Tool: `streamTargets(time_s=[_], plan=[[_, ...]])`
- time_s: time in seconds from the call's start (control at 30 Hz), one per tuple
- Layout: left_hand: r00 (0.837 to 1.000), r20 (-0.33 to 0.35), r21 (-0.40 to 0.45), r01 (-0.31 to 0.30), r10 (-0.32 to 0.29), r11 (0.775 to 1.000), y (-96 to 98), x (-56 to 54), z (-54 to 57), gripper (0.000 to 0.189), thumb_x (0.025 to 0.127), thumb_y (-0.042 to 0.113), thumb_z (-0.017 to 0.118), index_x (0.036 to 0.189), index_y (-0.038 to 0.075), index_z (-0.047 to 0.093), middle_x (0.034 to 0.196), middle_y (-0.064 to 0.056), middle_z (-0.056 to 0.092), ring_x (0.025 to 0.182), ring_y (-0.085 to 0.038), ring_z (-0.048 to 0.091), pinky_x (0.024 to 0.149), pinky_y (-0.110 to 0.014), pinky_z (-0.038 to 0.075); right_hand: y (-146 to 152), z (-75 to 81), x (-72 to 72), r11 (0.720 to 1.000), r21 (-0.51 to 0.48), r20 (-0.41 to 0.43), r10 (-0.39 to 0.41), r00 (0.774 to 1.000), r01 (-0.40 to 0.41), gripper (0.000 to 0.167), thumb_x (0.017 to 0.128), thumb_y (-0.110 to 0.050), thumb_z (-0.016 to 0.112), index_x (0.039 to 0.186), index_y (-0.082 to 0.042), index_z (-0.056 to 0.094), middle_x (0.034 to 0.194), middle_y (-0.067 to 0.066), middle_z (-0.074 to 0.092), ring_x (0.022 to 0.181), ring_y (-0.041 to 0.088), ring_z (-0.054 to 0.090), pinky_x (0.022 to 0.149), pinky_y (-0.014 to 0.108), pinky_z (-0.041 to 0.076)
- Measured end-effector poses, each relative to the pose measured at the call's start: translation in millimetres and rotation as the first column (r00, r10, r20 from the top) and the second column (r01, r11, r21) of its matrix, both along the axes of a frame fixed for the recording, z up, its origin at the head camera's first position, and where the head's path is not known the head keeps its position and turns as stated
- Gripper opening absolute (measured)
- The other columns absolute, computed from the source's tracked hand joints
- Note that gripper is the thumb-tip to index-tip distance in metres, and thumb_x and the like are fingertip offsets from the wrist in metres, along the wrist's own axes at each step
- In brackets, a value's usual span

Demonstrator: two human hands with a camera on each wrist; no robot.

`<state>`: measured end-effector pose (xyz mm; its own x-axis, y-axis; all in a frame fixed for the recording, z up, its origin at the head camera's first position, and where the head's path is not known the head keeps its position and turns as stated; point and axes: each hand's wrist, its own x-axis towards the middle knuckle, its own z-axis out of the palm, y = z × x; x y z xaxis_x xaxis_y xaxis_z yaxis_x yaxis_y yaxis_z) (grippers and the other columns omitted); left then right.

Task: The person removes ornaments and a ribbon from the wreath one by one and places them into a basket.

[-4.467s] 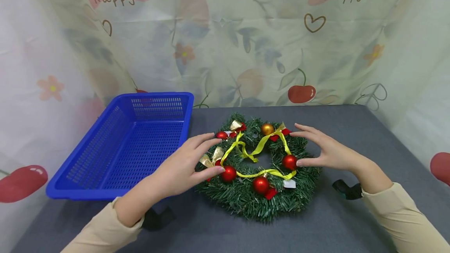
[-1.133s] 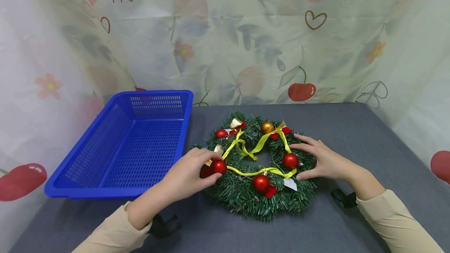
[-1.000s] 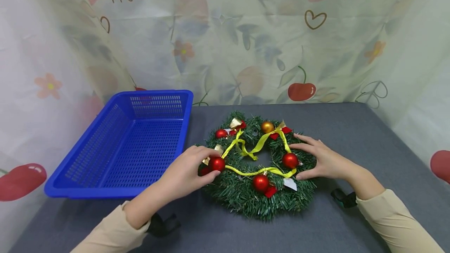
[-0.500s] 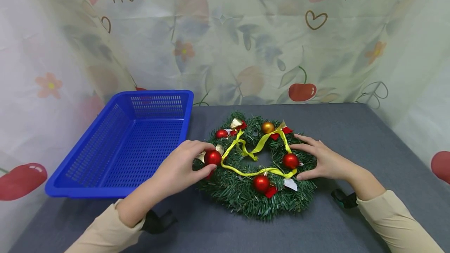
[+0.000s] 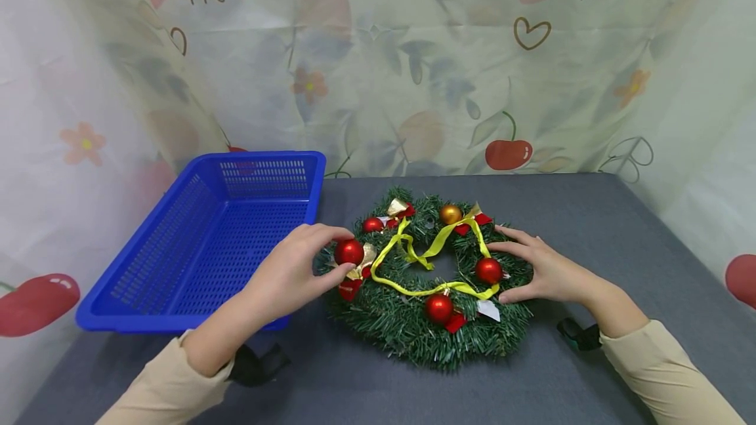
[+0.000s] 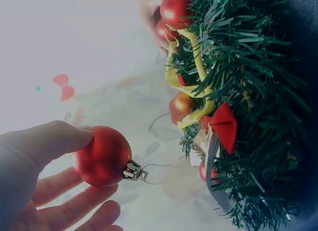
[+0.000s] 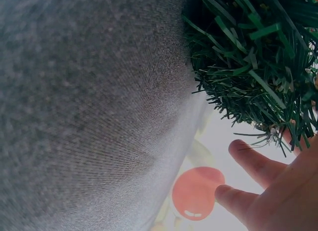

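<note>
Thumb and fingers of my left hand (image 5: pixel 283 274) pinch a red Christmas bauble (image 5: pixel 349 252) over the left side of a green Christmas wreath (image 5: pixel 425 340). In the left wrist view, the bauble (image 6: pixel 103 156) hangs apart from the greenery, its silver cap and wire loop showing. My right hand (image 5: pixel 552 271) holds the wreath's right side, thumb toward the front and fingers toward the back. Seen from the right wrist, two fingers (image 7: pixel 258 166) stick out past the greenery. A yellow ribbon (image 5: pixel 386 284), a gold bauble (image 5: pixel 451 214) and several more red baubles (image 5: pixel 440 309) decorate the wreath.
A blue plastic basket (image 5: pixel 201 325) stands left of the wreath, close to my left forearm. Both rest on a grey cloth-covered table (image 5: pixel 590 215). Patterned curtains (image 5: pixel 378 71) close off the back and sides. A white tag (image 5: pixel 488 310) lies on the wreath's front right.
My right hand has moved in and taken hold of the wreath. My left hand has taken the red bauble and drawn it up and left, uncovering a red and gold bow.
</note>
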<state>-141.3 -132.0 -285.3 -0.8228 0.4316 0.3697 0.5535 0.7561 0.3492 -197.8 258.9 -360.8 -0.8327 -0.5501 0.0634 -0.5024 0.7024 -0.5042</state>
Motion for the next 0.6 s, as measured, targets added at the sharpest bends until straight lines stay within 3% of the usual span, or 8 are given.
streamTargets(time_s=[0.27, 0.4, 0.6], plan=[[1.0, -0.003, 0.024, 0.011, -0.011, 1.0, -2.7, -3.0, 6.7, 0.034, 0.08, 0.023, 0.073, 0.111, 0.013, 0.064, 0.102, 0.0, 0.066, 0.092, -0.016, 0.058, 0.079, -0.034, 0.05, 0, -0.3, 0.9, 1.0, 0.001, -0.008, 0.004, 1.0, -0.004, 0.078, 0.068, -0.041, 0.08, 0.133, -0.011, 0.049, 0.15, 0.02, 0.024, 0.134, 0.049, 0.023, 0.097, 0.074, 0.019], [0.999, 0.028, 0.044, 0.015, -0.017, 0.999, -3.9, -4.8, 10.9, 0.034, 0.081, 0.023, 0.073, 0.112, 0.013, 0.063, 0.102, 0.0, 0.065, 0.092, -0.015, 0.058, 0.08, -0.035, 0.05, 0, -0.2, 1.0, 1.0, -0.002, -0.007, 0.006, 1.0, -0.006, 0.078, 0.068, -0.041, 0.08, 0.133, -0.01, 0.049, 0.15, 0.02, 0.024, 0.134, 0.048, 0.023, 0.097, 0.074, 0.018], [0.997, 0.081, 0.078, 0.012, -0.019, 0.997, -7.2, -8.1, 16.0, 0.034, 0.082, 0.02, 0.072, 0.113, 0.013, 0.062, 0.102, 0.0, 0.065, 0.091, -0.014, 0.058, 0.079, -0.034, 0.049, 0, 0.6, 1.6, 1.0, 0.011, -0.016, 0.005, 1.0, -0.005, 0.078, 0.069, -0.042, 0.08, 0.134, -0.011, 0.048, 0.15, 0.019, 0.024, 0.133, 0.048, 0.024, 0.094, 0.071, 0.028]])
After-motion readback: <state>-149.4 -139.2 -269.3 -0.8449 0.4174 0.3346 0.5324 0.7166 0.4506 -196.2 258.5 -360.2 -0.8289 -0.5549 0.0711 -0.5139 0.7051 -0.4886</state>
